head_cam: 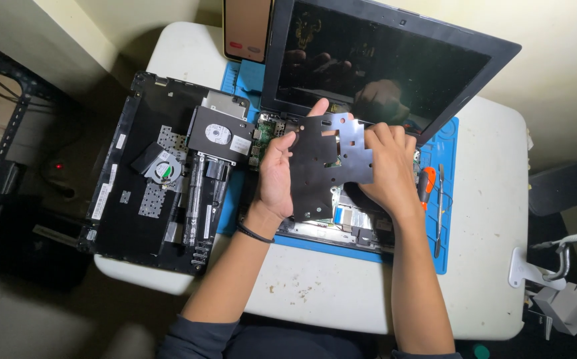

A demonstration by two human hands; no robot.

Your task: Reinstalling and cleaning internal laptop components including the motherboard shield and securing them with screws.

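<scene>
Both hands hold a flat, irregular metal shield plate (328,159) over an opened laptop base (341,223). The plate is dark on its left part and grey with small holes on its right. My left hand (276,174) grips its left edge, thumb on the front. My right hand (385,169) grips its right edge. The laptop's dark screen (381,63) stands open behind the plate and reflects the hands. The circuit board under the plate is mostly hidden.
A blue work mat (444,193) lies under the laptop on a white table (494,279). The removed black bottom cover (148,179) with a drive (218,136) and fan (165,171) lies at left. An orange-handled screwdriver (427,186) and a thin pry tool (438,213) lie at right.
</scene>
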